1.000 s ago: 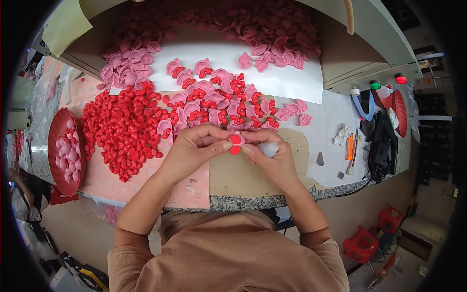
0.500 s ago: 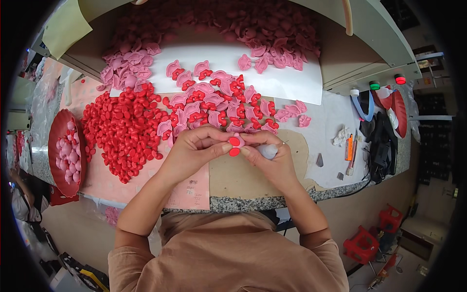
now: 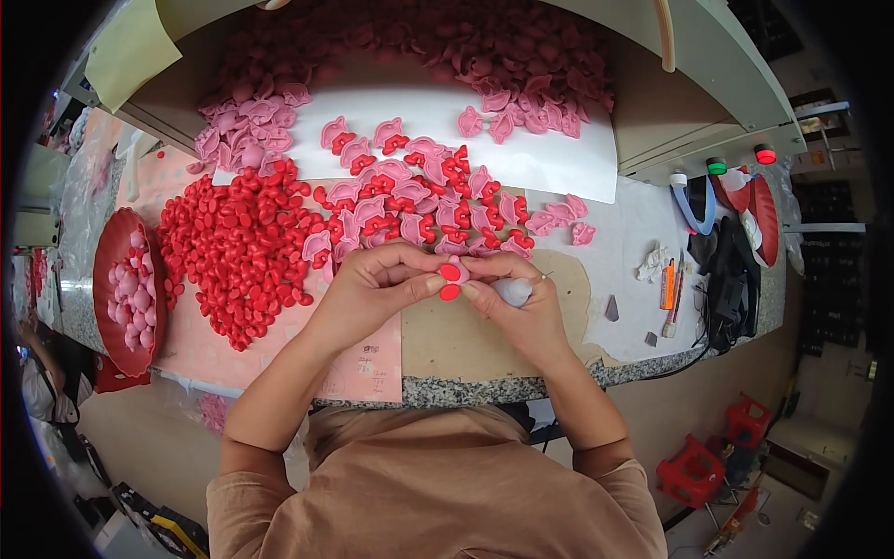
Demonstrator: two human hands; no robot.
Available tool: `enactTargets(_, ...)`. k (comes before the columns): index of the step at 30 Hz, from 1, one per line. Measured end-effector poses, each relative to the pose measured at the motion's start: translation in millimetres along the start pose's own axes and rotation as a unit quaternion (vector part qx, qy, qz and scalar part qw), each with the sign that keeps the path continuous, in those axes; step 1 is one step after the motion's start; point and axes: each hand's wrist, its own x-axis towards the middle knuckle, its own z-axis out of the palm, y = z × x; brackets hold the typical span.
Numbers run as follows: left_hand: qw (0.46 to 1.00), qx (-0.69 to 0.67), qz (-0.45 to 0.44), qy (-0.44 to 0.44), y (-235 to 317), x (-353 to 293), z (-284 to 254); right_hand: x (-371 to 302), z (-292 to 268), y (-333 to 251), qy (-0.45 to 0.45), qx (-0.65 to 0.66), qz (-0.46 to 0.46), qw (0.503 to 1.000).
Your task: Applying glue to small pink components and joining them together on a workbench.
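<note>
Between the fingertips of both hands, over the table's front part, is a small pink piece with two red ovals (image 3: 450, 291) on it. My left hand (image 3: 384, 282) pinches it from the left. My right hand (image 3: 518, 303) closes on its right side, and a small translucent bottle (image 3: 513, 291) with a thin tip is tucked in that same hand. Just beyond my fingers lie several pink shell-shaped pieces joined to red ones (image 3: 410, 191). Left of them is a big heap of loose red pieces (image 3: 237, 252).
At far left stands a red scalloped bowl (image 3: 110, 244) of pink pieces. More pink pieces (image 3: 419, 37) fill the back under a cabinet (image 3: 754, 102) with green and red buttons. An orange tube (image 3: 668, 283), a brush (image 3: 672, 317) and a blue band (image 3: 694, 210) lie at right.
Hardly anything differs. Both hands keep their grip on the pink and red piece, and the view has shifted very slightly.
</note>
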Motion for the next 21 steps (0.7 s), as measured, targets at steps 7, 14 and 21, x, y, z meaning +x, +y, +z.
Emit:
enactTargets(7,1.0,-0.009,0.005,0.001,6,-1,4,0,-1,-12,-0.004,-0.083,-0.047,0.995)
enactTargets(14,0.999,-0.022,0.036,-0.029,5,-3,12,4,5,-2,0.081,-0.286,-0.276,0.914)
enactTargets(21,0.984,-0.143,0.104,-0.029,-13,-2,17,-2,5,-5,0.082,-0.21,-0.265,0.937)
